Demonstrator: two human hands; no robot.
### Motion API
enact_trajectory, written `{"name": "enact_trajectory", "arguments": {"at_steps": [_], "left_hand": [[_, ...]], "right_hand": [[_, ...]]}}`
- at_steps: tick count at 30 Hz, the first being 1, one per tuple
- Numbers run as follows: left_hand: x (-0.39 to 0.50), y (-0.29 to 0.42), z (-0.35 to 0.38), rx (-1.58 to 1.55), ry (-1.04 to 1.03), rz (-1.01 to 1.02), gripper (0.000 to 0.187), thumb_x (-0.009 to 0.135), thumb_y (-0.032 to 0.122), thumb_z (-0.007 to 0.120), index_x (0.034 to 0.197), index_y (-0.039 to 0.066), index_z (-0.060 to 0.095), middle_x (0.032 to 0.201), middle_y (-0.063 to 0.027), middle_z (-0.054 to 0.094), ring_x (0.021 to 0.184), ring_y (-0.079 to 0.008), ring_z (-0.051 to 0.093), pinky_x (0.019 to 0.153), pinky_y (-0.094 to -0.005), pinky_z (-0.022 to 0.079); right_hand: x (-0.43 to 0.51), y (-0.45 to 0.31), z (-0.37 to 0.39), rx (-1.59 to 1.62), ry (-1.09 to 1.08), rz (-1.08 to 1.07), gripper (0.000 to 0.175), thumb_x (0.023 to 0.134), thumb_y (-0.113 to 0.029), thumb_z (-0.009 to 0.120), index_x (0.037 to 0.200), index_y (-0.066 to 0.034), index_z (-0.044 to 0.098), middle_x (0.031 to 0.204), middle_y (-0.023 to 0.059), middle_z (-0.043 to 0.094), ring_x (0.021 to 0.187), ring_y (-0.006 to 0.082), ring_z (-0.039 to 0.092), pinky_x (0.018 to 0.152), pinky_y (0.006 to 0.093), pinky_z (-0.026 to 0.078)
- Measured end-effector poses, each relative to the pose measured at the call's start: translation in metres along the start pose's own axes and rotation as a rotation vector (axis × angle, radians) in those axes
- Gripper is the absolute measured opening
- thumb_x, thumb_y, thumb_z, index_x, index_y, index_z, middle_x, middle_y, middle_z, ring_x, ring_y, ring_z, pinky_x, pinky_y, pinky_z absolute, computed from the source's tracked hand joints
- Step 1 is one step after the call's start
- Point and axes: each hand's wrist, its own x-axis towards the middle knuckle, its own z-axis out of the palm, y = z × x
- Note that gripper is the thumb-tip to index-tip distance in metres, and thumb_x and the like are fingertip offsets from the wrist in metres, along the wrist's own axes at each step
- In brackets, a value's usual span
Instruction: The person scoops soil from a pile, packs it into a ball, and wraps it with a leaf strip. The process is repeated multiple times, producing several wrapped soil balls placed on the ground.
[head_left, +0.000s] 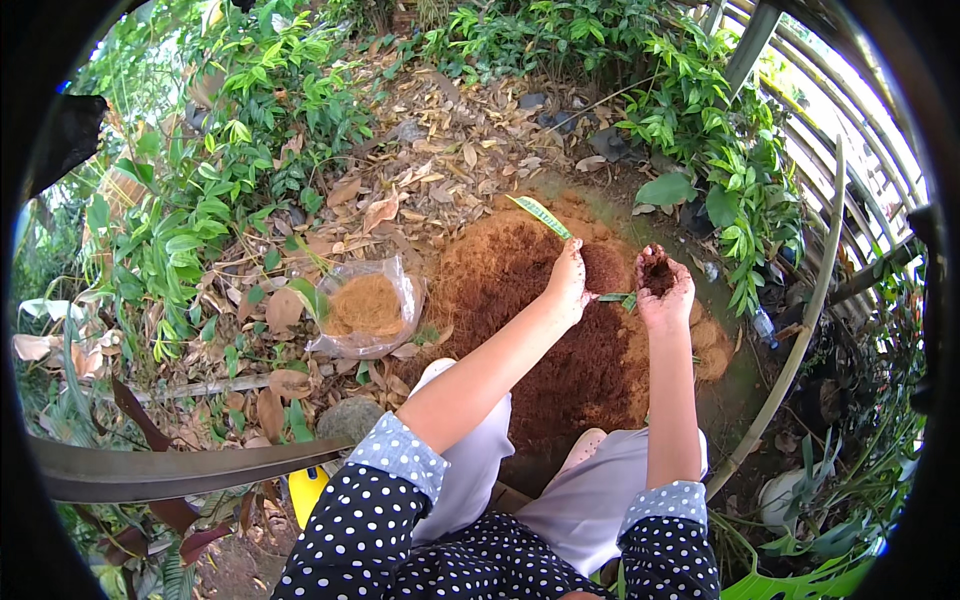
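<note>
My left hand (568, 283), smeared with soil, grips a banded green leaf with yellow edges (541, 217), which looks like a snake plant's. A shorter green piece (616, 299) shows between the hands; whether it joins the leaf is unclear. My right hand (666, 296) is cupped palm up around dark, moist soil (660, 276). Just beyond the left fingers is a rounded reddish-brown clump (604, 267); I cannot tell whether the hand touches it. Below both hands spreads a heap of brown fibrous material, probably coir (555, 360), darker in the middle and orange-brown around the rim.
A clear plastic bag of tan fibre (366, 306) sits on dry leaves to the left. Leafy shrubs (262, 120) border the ground. A curved pole (806, 337) rises at right near a plastic bottle (765, 327). A grey stone (349, 418) lies by my left knee.
</note>
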Motion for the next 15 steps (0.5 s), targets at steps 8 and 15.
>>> {"name": "enact_trajectory", "arguments": {"at_steps": [8, 15], "left_hand": [[0.004, -0.004, -0.002, 0.038, 0.028, 0.018, 0.039, 0.096, 0.038, 0.033, 0.12, 0.009, 0.042, 0.116, -0.0104, 0.056, 0.101, -0.0228, 0.06, 0.086, -0.0442, 0.049], [0.003, -0.007, 0.004, 0.06, 0.058, -0.002, 0.035, 0.098, 0.039, 0.029, 0.109, 0.01, 0.046, 0.097, -0.0045, 0.056, 0.094, -0.0157, 0.057, 0.084, -0.0436, 0.044]], "right_hand": [[0.003, -0.003, 0.008, 0.04, 0.03, -0.033, 0.022, 0.083, -0.008, 0.043, 0.095, 0.0065, 0.055, 0.092, 0.0159, 0.061, 0.087, 0.0296, 0.061, 0.084, 0.0391, 0.052], [-0.006, -0.005, 0.022, 0.067, 0.035, -0.051, 0.023, 0.085, -0.008, 0.042, 0.096, 0.0074, 0.055, 0.097, 0.0173, 0.061, 0.091, 0.0299, 0.06, 0.086, 0.0394, 0.052]]}}
